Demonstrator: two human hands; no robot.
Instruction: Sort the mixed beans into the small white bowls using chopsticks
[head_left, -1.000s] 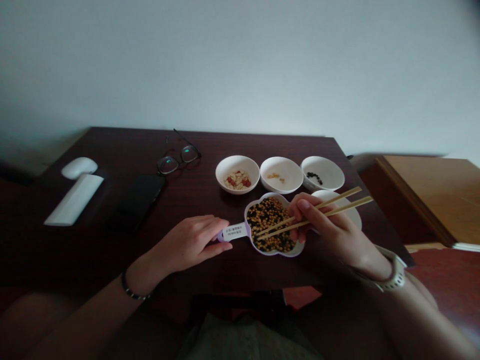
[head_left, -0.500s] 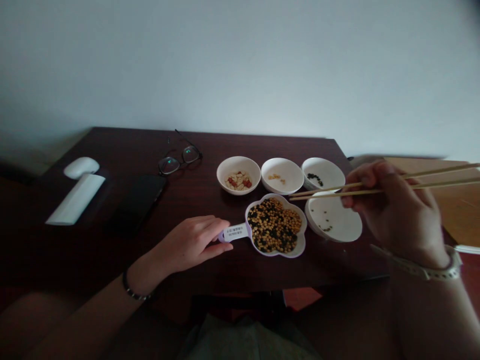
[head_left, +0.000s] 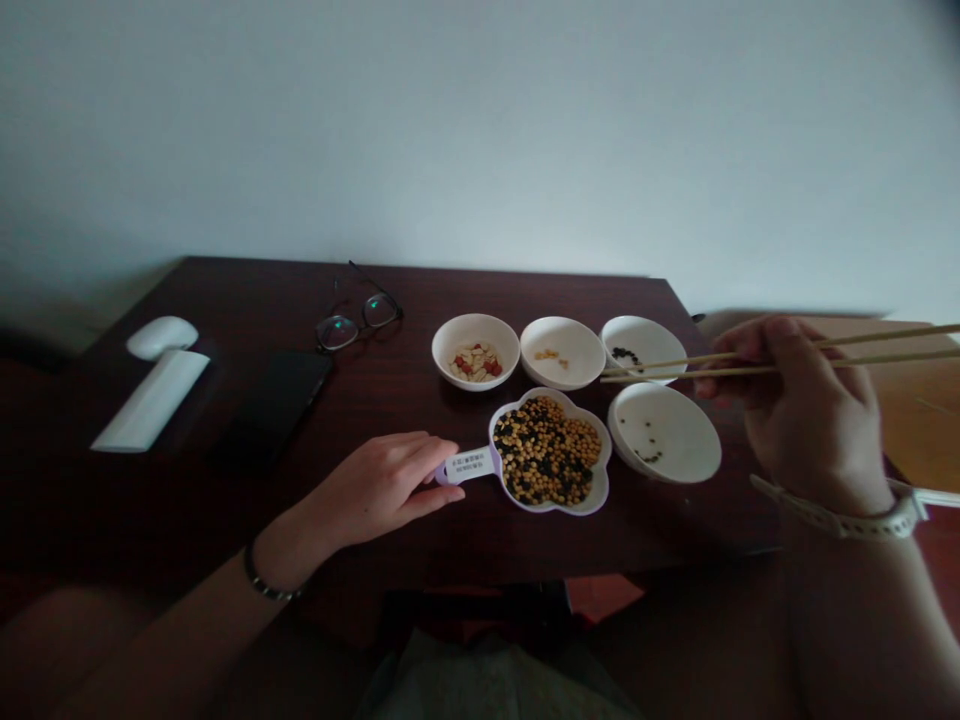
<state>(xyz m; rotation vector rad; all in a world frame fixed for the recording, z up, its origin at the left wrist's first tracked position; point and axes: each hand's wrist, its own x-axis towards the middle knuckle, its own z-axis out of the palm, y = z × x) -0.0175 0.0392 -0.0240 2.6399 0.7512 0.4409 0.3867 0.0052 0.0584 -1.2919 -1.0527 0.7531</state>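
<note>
My left hand (head_left: 397, 485) pinches the labelled handle of a flower-shaped scoop (head_left: 600, 490) full of mixed yellow and black beans. In my right hand (head_left: 799, 400) is a pair of wooden chopsticks (head_left: 675, 368). Their tips lie near the front rim of a white bowl (head_left: 664, 345) holding some black beans; I cannot tell whether anything is between them. Below that, another white bowl (head_left: 686, 435) contains several small dark grains. The middle back bowl (head_left: 585, 345) has a few yellow beans, and the left bowl (head_left: 450, 330) holds reddish and pale nut pieces.
Eyeglasses (head_left: 360, 322) lie on the dark wooden table (head_left: 465, 285), near a black phone-like slab (head_left: 274, 405). A white object with a rounded head and a flat bar (head_left: 154, 400) is at the left. A cardboard-coloured surface (head_left: 919, 410) shows beyond my right hand.
The chopstick tips have moved right and slightly up, from above the scoop's edge toward the bowl of black beans. My left hand and the scoop have stayed put.
</note>
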